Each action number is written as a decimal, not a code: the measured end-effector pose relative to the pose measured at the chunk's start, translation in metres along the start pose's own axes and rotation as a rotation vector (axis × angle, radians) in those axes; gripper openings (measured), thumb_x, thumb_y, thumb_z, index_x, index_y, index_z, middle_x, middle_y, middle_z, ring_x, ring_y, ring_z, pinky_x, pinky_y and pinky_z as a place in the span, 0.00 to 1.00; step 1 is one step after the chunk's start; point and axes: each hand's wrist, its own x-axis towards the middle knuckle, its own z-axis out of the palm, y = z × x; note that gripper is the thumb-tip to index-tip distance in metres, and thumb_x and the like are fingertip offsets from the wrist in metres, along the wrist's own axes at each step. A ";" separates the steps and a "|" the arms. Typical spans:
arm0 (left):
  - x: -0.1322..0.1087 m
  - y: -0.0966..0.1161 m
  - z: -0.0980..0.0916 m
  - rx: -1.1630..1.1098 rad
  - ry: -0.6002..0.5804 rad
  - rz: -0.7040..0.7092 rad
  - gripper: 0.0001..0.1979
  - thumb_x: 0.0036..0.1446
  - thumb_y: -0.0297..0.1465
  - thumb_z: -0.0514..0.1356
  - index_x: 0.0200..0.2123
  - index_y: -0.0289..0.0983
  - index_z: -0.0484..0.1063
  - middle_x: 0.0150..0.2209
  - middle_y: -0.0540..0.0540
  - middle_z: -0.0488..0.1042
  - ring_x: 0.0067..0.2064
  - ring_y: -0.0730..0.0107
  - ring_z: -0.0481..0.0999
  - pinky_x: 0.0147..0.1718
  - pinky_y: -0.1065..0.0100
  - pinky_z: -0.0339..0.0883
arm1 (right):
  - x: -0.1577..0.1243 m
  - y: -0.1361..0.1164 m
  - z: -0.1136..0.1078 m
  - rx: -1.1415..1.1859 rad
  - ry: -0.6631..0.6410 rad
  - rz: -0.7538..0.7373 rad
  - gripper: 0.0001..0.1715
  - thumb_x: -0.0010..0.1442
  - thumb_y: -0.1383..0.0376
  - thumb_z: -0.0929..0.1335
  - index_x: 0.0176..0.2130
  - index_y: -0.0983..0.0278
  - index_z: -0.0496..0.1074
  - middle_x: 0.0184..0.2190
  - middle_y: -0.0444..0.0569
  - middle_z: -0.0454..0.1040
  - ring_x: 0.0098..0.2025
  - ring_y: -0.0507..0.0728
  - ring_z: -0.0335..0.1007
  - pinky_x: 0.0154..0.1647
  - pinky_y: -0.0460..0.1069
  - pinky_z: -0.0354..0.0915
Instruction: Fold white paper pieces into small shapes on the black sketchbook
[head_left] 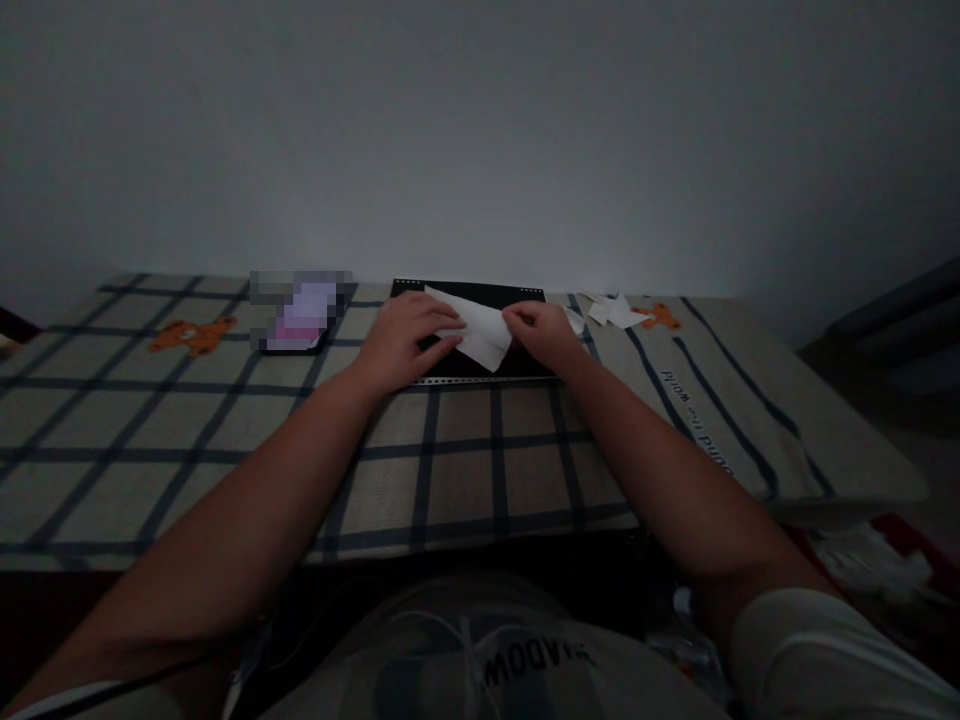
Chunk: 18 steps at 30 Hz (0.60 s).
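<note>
Paper [480,335]: on black mat [525,296], 12 o'clock from you.
Your left hand [405,340]: spread flat, pinning the paper so it cannot slide.
Your right hand [544,330]: pinched on the paper's 3 o'clock edge, likely steadying a fold.
Scraps [615,312]: 2 o'clock, off the mat.

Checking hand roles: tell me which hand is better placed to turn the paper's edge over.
Right, probably. The right hand pinches the white paper at its right edge; the left hand lies flat on it, pinning it to the black mat.
</note>
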 end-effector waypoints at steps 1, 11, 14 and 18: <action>0.000 0.000 0.003 -0.030 -0.055 0.031 0.22 0.68 0.46 0.53 0.54 0.43 0.77 0.55 0.43 0.78 0.58 0.55 0.73 0.61 0.53 0.62 | 0.000 0.000 0.001 0.035 0.004 0.034 0.17 0.63 0.61 0.64 0.38 0.67 0.80 0.33 0.51 0.81 0.33 0.57 0.73 0.35 0.50 0.66; -0.001 -0.008 0.015 -0.074 -0.262 -0.019 0.27 0.70 0.47 0.47 0.57 0.40 0.77 0.59 0.42 0.77 0.60 0.57 0.74 0.63 0.55 0.63 | 0.001 0.005 -0.007 -0.166 0.092 0.199 0.09 0.57 0.64 0.68 0.30 0.64 0.78 0.30 0.51 0.78 0.33 0.58 0.72 0.35 0.52 0.65; -0.002 -0.012 0.016 -0.034 -0.247 -0.015 0.26 0.70 0.46 0.48 0.56 0.40 0.77 0.58 0.43 0.78 0.62 0.57 0.72 0.64 0.53 0.61 | 0.000 0.004 -0.010 -0.278 0.008 0.253 0.09 0.57 0.62 0.69 0.28 0.63 0.76 0.28 0.50 0.76 0.30 0.57 0.69 0.33 0.52 0.63; -0.002 -0.015 0.017 0.053 -0.243 -0.104 0.25 0.70 0.45 0.49 0.58 0.41 0.75 0.61 0.43 0.75 0.66 0.54 0.68 0.65 0.49 0.59 | -0.002 -0.001 -0.009 -0.359 -0.164 0.192 0.10 0.57 0.63 0.70 0.25 0.62 0.74 0.25 0.49 0.74 0.29 0.57 0.68 0.32 0.52 0.61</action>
